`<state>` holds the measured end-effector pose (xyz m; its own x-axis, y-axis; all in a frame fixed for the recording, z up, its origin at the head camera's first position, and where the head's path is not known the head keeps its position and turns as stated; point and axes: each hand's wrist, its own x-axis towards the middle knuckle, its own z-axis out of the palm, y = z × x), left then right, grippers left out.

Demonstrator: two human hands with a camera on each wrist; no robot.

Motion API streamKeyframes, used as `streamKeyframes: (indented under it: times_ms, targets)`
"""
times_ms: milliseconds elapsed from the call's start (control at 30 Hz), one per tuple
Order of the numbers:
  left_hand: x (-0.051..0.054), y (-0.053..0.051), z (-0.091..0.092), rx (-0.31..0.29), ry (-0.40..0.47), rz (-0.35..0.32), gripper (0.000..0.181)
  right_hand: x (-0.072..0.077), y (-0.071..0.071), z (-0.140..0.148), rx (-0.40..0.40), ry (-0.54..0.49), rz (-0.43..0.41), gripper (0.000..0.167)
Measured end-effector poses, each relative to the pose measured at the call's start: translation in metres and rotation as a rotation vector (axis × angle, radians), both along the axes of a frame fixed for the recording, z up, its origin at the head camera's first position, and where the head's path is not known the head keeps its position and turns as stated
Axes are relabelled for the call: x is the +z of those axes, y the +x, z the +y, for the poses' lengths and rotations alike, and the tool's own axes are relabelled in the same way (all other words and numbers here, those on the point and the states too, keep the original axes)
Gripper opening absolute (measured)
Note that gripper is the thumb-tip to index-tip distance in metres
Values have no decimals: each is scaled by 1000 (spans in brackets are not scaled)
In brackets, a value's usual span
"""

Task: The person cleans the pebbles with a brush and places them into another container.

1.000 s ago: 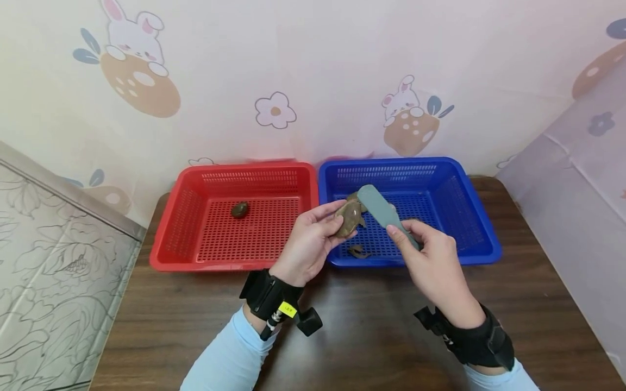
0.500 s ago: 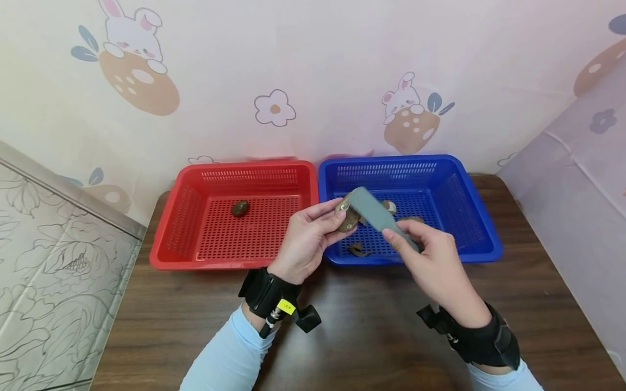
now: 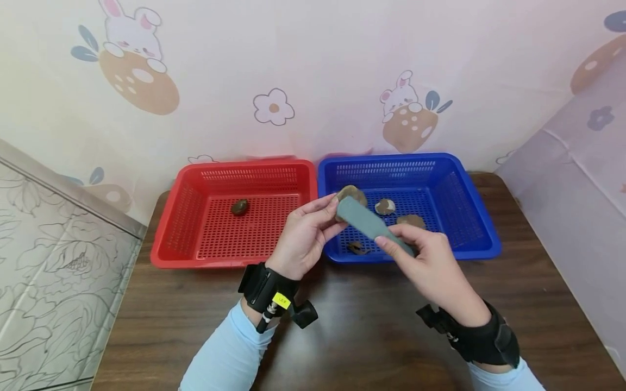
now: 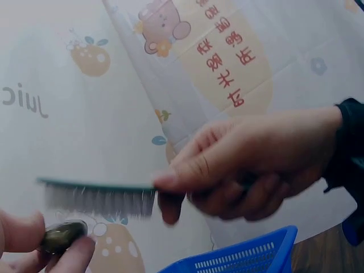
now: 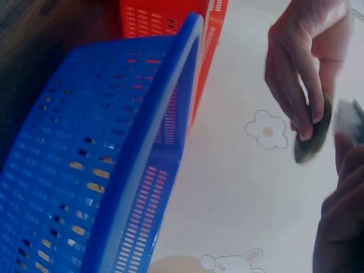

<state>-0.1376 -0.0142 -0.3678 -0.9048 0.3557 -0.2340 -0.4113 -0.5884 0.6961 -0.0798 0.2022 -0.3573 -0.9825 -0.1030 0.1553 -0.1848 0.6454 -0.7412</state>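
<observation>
My left hand (image 3: 305, 236) holds a smooth olive-brown stone (image 4: 63, 236) between thumb and fingers, over the inner edge of the blue basket (image 3: 481, 241). My right hand (image 3: 432, 260) grips a brush (image 3: 364, 220) with a flat grey-green back. In the left wrist view its pale bristles (image 4: 99, 199) point down, just above and beside the stone. From the head view the brush head covers most of the held stone. Several brown pieces lie in the blue basket, among them a stone with a white patch (image 3: 385, 206) and a flat brown stone (image 3: 411, 221).
A red basket (image 3: 205, 263) stands to the left, side by side with the blue one, with one dark wet-looking stone (image 3: 239, 207) inside. Both rest on a dark wooden table (image 3: 362, 336) against a printed wall covering (image 3: 332, 65).
The brush has moved left and slightly down across the held stone, uncovering pieces in the blue basket. My left hand stays nearly in place, keeping its hold.
</observation>
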Motion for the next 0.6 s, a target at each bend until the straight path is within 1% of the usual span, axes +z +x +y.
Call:
streamKeyframes:
  times_ms: [33, 67, 133, 200, 233, 300, 400, 433, 467, 500, 600]
  targets:
    - [0, 0, 0, 9, -6, -7, 31, -1, -1, -1, 9, 4, -7, 17]
    - [1, 0, 0, 19, -15, -17, 31, -1, -2, -2, 1, 9, -9, 19]
    - [1, 0, 1, 31, -23, -37, 31, -1, -4, -2, -48, 17, 9, 22]
    - [1, 0, 1, 27, -8, -47, 32, -1, -5, 0, -97, 9, 40, 23]
    - [1, -1, 2, 23, 5, -49, 32, -1, -5, 1, -106, 1, 52, 21]
    - [0, -1, 2, 15, 30, -49, 33, -1, -3, 2, -82, -2, 56, 18]
    - [0, -1, 2, 7, 49, -40, 33, -1, -2, 1, 8, 3, 9, 15]
    - [0, -1, 2, 2, 58, -38, 33, -1, -2, 0, 23, 6, -2, 16]
    - [0, -1, 3, -2, 72, -41, 33, -2, -3, -1, 21, 9, -6, 17]
    - [0, -2, 3, -8, 90, -45, 33, -2, -4, -1, 3, 15, -3, 19]
    - [-1, -1, 3, -35, 155, -59, 33, -1, -7, -1, -86, 14, 34, 24]
